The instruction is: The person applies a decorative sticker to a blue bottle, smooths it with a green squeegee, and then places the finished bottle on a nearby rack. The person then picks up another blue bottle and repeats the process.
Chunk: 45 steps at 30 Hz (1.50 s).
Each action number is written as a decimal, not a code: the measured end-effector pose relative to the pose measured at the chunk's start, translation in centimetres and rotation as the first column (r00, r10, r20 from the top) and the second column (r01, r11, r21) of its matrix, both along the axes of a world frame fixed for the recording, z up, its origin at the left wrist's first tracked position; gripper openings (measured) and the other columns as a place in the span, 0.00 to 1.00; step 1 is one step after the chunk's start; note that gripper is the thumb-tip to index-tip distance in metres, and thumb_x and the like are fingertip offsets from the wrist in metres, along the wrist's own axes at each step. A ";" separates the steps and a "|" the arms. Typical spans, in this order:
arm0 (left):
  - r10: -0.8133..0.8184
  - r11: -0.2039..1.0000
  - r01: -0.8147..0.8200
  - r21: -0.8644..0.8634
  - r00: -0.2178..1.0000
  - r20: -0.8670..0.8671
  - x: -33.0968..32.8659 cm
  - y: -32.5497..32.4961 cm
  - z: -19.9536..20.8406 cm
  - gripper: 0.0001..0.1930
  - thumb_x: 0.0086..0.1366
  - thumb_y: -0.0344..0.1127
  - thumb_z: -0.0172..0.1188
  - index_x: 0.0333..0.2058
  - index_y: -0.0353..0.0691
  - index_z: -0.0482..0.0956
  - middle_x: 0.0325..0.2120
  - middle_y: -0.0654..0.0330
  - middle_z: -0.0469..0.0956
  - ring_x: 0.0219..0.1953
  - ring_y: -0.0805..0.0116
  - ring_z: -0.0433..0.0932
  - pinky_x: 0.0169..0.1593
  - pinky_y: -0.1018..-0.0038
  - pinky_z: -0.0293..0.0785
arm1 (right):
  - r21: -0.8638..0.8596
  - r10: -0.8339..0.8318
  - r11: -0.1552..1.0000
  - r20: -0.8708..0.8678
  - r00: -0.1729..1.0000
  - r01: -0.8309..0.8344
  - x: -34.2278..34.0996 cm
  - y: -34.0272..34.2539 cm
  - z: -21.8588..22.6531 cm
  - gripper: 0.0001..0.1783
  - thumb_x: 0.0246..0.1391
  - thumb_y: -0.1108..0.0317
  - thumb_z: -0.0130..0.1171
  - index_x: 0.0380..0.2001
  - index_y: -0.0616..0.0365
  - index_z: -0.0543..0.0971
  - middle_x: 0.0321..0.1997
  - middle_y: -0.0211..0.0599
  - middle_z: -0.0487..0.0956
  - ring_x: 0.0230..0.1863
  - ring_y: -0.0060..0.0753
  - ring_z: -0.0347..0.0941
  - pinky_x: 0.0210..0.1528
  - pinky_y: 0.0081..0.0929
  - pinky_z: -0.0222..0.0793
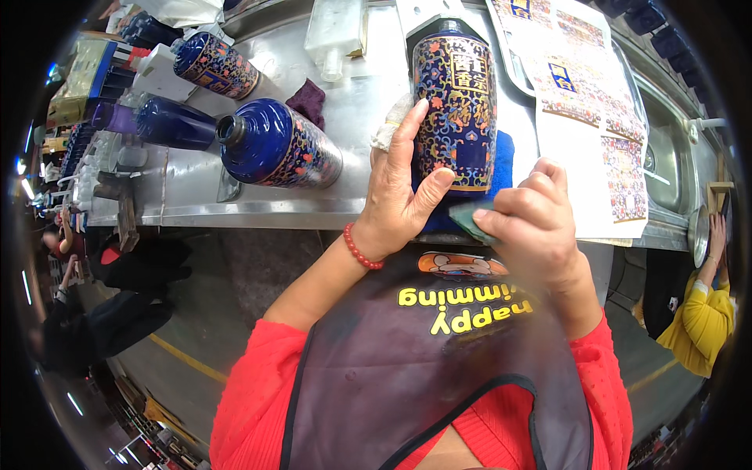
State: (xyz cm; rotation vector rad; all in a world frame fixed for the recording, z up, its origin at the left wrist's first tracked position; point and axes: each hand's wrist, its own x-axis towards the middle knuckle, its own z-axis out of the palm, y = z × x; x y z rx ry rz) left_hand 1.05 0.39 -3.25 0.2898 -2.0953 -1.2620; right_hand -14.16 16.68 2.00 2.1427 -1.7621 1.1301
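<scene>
- Patterned label [457,110] wraps the upright dark blue bottle at the table's middle: navy ground, orange and red flowers, a pale panel near the top.
- Label sheets [583,94], white with rows of the same navy-and-orange rectangles, lie flat just right of that bottle.
- Similar floral labels cover the lying bottle [301,157] and another [219,66] further left.
- Boxes [82,78], yellowish and blue, stack at far left.

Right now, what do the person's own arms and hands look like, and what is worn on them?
Both hands are bare, without gloves. The left hand has a red bead bracelet at the wrist. The right hand wears nothing. Red sleeves cover the upper arms; the forearms are uncovered.
</scene>
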 end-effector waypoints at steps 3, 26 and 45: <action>0.000 1.000 0.000 0.007 1.000 0.006 0.0 0.0 0.1 0.37 0.72 0.47 0.59 0.70 0.31 0.56 0.65 0.45 0.66 0.66 0.47 0.63 0.70 0.59 0.54 | 0.004 -0.002 1.000 0.377 0.926 0.000 -0.1 0.3 -0.4 0.13 0.45 0.73 0.72 0.36 0.58 0.83 0.31 0.33 0.78 0.31 0.33 0.73 0.37 0.32 0.66; 0.163 0.500 -0.066 -0.863 0.986 0.019 2.4 3.2 0.2 0.19 0.69 0.47 0.55 0.57 0.60 0.82 0.49 0.74 0.83 0.63 0.67 0.73 0.76 0.46 0.31 | 0.203 -0.212 0.977 0.965 0.154 0.069 -0.1 -0.4 -4.3 0.10 0.64 0.66 0.64 0.43 0.62 0.80 0.36 0.27 0.82 0.36 0.13 0.74 0.39 0.14 0.71; 0.053 0.445 0.083 -0.892 0.992 0.119 2.5 1.2 2.6 0.20 0.68 0.34 0.51 0.55 0.55 0.83 0.46 0.70 0.86 0.61 0.68 0.76 0.77 0.50 0.32 | 0.156 -0.158 0.987 0.981 0.113 0.025 -0.7 -0.5 -4.7 0.09 0.65 0.66 0.63 0.43 0.61 0.81 0.36 0.26 0.82 0.35 0.12 0.74 0.38 0.13 0.71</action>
